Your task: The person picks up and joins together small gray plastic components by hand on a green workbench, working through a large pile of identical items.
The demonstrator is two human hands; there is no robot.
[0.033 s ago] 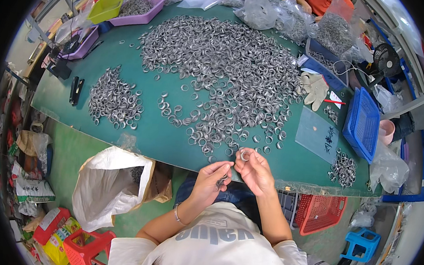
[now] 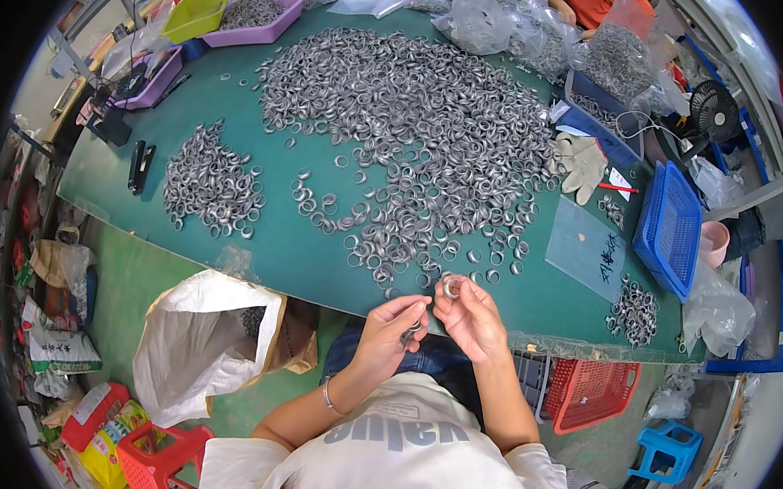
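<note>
Close to the table's near edge, my right hand (image 2: pixel 472 319) pinches one grey metal ring (image 2: pixel 452 287) between thumb and fingers, its opening facing up toward me. Beside it on the left, my left hand (image 2: pixel 390 332) is closed around a few metal rings (image 2: pixel 409 333) that show partly in its curled fingers. Its thumb and index finger meet near the right hand. Just beyond both hands lie loose rings, the near end of a large heap of metal rings (image 2: pixel 400 102) spread over the green table (image 2: pixel 295 274).
Smaller ring piles lie left (image 2: pixel 211 184) and right (image 2: pixel 633 311). A stapler (image 2: pixel 142 167), a glove (image 2: pixel 581 165), a clear sheet (image 2: pixel 586 247) and a blue basket (image 2: pixel 668 230) rest on the table. An open white sack (image 2: pixel 197 345) stands below the near edge, left; a red crate (image 2: pixel 588 395), right.
</note>
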